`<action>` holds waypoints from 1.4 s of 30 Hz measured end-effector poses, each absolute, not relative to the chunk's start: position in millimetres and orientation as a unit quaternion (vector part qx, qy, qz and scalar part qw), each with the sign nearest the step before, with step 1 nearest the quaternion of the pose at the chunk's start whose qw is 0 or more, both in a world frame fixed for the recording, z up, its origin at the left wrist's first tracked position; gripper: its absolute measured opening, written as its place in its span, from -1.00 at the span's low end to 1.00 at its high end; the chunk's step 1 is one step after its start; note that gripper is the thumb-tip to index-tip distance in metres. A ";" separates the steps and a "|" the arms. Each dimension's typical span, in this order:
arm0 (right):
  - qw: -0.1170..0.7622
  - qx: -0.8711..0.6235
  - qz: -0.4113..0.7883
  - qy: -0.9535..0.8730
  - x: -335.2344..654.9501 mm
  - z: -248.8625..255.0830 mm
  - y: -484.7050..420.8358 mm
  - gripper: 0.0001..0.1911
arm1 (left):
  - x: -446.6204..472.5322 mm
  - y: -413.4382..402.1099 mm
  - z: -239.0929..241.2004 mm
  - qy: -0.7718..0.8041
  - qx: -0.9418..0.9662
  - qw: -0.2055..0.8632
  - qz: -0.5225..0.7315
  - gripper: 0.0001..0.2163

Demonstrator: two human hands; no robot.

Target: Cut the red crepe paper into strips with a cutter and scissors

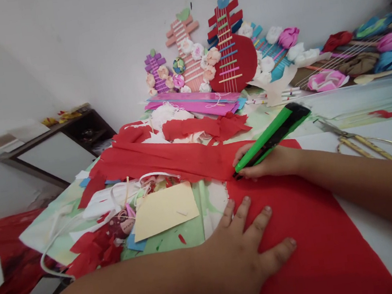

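Observation:
My right hand (269,162) is closed around a green and black utility knife (269,138), gripped like a pen with its tip angled down. The tip is at the ragged edge of a red paper sheet (306,229); I cannot make out the blade. With fingers spread, my left hand (243,241) lies flat on the sheet, nearer to me than the knife. A long folded strip of red paper (162,160) stretches left from the knife tip. Gold-handled scissors (363,140) lie behind my right forearm.
Left of my hands are a cream card (166,210), a white cord (48,253) and red scraps (94,250). Along the wall stand colourful paper instruments, including a red one (237,61), with paper flowers. A dark cabinet (73,138) is beyond the table's left edge.

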State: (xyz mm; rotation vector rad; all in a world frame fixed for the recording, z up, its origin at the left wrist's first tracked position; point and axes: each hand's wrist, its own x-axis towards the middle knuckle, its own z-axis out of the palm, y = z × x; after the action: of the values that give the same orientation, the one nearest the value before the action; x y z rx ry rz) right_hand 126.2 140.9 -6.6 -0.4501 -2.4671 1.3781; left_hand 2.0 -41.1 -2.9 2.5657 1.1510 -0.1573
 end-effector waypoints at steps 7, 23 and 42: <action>0.130 -0.133 0.446 -0.876 124.1 -4.8 139.9 -0.84 | 5.1 -38.8 1.2 0.408 0.890 0.185 -0.083 -0.14; 0.114 -0.197 0.501 -0.835 129.2 -5.6 144.6 -0.84 | 6.7 -39.1 11.4 0.425 0.876 0.210 -0.086 -0.22; 0.124 -0.200 0.492 -0.838 129.2 -3.6 143.8 -0.86 | 8.0 -39.3 10.8 0.433 0.871 0.214 -0.091 -0.27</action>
State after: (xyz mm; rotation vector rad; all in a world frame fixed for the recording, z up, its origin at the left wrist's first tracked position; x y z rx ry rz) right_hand 129.2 143.8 -3.6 -0.5821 -2.4441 1.4336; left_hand 8.0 -39.3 10.8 2.4159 1.2003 -0.2532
